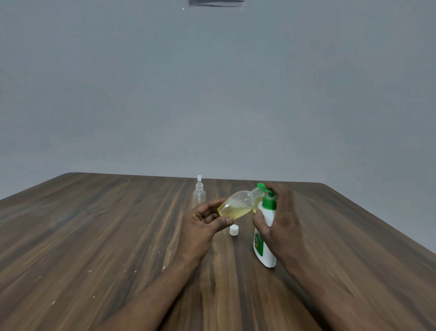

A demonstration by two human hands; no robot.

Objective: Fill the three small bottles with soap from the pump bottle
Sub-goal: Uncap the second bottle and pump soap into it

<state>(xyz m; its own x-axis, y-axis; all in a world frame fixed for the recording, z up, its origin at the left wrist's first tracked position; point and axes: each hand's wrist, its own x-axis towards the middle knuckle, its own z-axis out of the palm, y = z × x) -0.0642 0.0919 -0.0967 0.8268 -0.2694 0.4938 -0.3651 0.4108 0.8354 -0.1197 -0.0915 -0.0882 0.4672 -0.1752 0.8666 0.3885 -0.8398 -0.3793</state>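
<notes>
Small bottle [238, 205]: held tilted above the bench [94, 236], base pinched by the left hand [203, 222], neck at the pump nozzle.
Pump bottle [265, 238]: stood upright toward the far edge, gripped by the right hand [280, 212], fingers [259, 219] curled round it.
Cap [234, 229]: laid between the hands.

Dark wood-grain table [94, 236], pale specks [53, 302] on left part. Plain grey wall [212, 94] behind, dark object [216, 2] at top.

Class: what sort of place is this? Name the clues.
Likely a plain indoor room set up for a tabletop task: bare grey wall, dark wood-grain table, white pump bottle.
</notes>
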